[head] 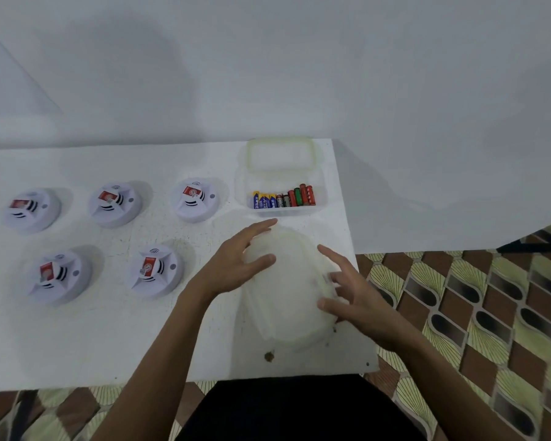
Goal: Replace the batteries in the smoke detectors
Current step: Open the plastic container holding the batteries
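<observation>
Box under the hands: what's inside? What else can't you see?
Head view, lidded box: contents hidden by cloudy plastic.
Head view, right hand: blurred, so whether it touches the box is unclear.
Head view, batteries: writing too small.
Head view, smoke detectors: labels too small to read.

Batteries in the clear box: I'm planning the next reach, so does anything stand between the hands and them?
Nothing visible does. The open box has its lid behind it; the batteries lie uncovered just beyond the left hand.
</observation>
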Demonstrator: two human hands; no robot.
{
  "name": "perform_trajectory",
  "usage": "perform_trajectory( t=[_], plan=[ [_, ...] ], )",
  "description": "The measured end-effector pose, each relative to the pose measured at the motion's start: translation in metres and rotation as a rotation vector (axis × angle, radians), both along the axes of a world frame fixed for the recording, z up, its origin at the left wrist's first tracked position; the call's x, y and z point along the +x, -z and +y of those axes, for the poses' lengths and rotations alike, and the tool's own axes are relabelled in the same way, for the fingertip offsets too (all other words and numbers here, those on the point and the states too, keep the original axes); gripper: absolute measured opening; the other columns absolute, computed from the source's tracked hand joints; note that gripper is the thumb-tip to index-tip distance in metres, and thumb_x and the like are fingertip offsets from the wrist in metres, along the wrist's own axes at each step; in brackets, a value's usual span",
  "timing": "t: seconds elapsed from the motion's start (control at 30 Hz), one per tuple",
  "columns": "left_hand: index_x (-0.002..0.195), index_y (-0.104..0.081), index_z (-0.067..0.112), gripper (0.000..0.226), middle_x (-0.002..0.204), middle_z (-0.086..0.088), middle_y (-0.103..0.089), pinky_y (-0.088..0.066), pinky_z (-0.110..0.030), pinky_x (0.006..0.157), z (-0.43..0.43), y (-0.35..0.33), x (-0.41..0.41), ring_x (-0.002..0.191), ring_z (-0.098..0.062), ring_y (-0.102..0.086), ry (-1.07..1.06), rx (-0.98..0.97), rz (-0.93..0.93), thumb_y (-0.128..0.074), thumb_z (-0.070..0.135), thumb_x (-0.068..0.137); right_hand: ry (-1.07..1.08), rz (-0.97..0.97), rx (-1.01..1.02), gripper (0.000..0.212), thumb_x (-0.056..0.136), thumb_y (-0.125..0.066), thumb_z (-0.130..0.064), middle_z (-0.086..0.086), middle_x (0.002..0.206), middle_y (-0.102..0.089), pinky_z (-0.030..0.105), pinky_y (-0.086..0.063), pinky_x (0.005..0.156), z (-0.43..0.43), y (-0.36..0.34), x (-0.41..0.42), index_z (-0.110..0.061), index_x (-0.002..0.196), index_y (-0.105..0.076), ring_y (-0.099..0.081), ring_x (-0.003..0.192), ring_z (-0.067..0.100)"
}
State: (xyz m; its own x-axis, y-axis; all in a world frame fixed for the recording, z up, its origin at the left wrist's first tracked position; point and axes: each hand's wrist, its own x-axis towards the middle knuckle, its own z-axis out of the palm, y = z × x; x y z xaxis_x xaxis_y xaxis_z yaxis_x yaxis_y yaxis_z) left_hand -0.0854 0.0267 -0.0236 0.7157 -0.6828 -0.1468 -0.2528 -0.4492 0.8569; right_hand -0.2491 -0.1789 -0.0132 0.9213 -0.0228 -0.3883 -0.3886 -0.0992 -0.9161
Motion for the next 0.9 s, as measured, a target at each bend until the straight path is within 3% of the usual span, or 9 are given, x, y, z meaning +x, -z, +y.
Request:
perform_trajectory(
  t=[0.13, 0.23, 0.4, 0.5, 0.63, 0.77, 0.9],
  plan=[
    [0.134, -0.037, 0.052, 0.066, 0.132, 0.013, -0.048, -0.046, -0.042, 0.099, 0.018, 0.000, 0.001, 0.120, -0.009, -0.049, -0.117, -0.002, 0.075, -0.065, 0.058, 0.074, 0.264, -0.064, -0.130, 0.051, 0.091, -0.066, -0.030, -0.003, 0.125, -0.056, 0.026, -0.052, 0.078, 0.000, 0.002, 0.012, -0.055, 0.130, -0.045, -0.058, 0.108, 0.010],
    [0.128, -0.042, 0.057, 0.068, 0.127, 0.012, -0.050, -0.051, -0.042, 0.092, 0.029, 0.002, -0.009, 0.112, -0.012, -0.052, -0.204, -0.018, 0.126, -0.067, 0.066, 0.065, 0.459, -0.126, -0.163, 0.038, 0.093, -0.063, -0.031, -0.001, 0.118, -0.061, 0.020, -0.048, 0.079, 0.003, 0.008, 0.015, -0.043, 0.128, -0.053, -0.060, 0.109, 0.012],
    [0.123, -0.045, 0.057, 0.066, 0.122, 0.028, -0.050, -0.050, -0.032, 0.087, 0.026, 0.008, -0.031, 0.108, 0.001, -0.049, -0.346, -0.047, 0.115, -0.066, 0.072, 0.062, 0.364, -0.123, -0.126, 0.042, 0.092, -0.065, -0.029, -0.015, 0.123, -0.059, 0.041, -0.056, 0.090, 0.008, 0.011, 0.018, -0.057, 0.119, -0.052, -0.061, 0.112, 0.017],
    [0.122, -0.047, 0.055, 0.061, 0.114, 0.015, -0.055, -0.058, -0.034, 0.077, 0.029, 0.011, -0.037, 0.103, -0.012, -0.055, -0.354, -0.072, 0.193, -0.068, 0.066, 0.066, 0.330, -0.102, -0.187, 0.041, 0.090, -0.064, -0.040, -0.008, 0.129, -0.056, 0.051, -0.055, 0.089, 0.001, 0.009, 0.019, -0.064, 0.119, -0.048, -0.058, 0.118, 0.022],
    [0.127, -0.044, 0.054, 0.059, 0.119, 0.016, -0.056, -0.057, -0.032, 0.077, 0.031, 0.010, -0.042, 0.103, -0.009, -0.057, -0.305, -0.091, 0.196, -0.070, 0.056, 0.075, 0.302, -0.063, -0.250, 0.042, 0.089, -0.064, -0.042, 0.008, 0.112, -0.056, 0.035, -0.062, 0.062, -0.007, 0.007, 0.019, -0.060, 0.123, -0.047, -0.063, 0.097, 0.027],
    [0.126, -0.043, 0.056, 0.059, 0.109, 0.008, -0.058, -0.059, -0.033, 0.072, 0.031, 0.007, -0.039, 0.094, -0.013, -0.061, -0.306, -0.071, 0.172, -0.070, 0.056, 0.074, 0.254, -0.064, -0.346, 0.047, 0.091, -0.063, -0.040, 0.002, 0.111, -0.057, 0.032, -0.061, 0.072, -0.009, 0.009, 0.014, -0.050, 0.133, -0.045, -0.061, 0.095, 0.021],
    [0.128, -0.041, 0.054, 0.065, 0.102, 0.009, -0.056, -0.058, -0.030, 0.069, 0.034, 0.003, -0.037, 0.083, -0.013, -0.059, -0.280, 0.020, 0.096, -0.067, 0.058, 0.069, 0.243, -0.068, -0.400, 0.051, 0.089, -0.066, -0.036, 0.002, 0.098, -0.059, 0.033, -0.060, 0.068, -0.013, 0.005, 0.009, -0.047, 0.134, -0.045, -0.061, 0.083, 0.019]
  ],
)
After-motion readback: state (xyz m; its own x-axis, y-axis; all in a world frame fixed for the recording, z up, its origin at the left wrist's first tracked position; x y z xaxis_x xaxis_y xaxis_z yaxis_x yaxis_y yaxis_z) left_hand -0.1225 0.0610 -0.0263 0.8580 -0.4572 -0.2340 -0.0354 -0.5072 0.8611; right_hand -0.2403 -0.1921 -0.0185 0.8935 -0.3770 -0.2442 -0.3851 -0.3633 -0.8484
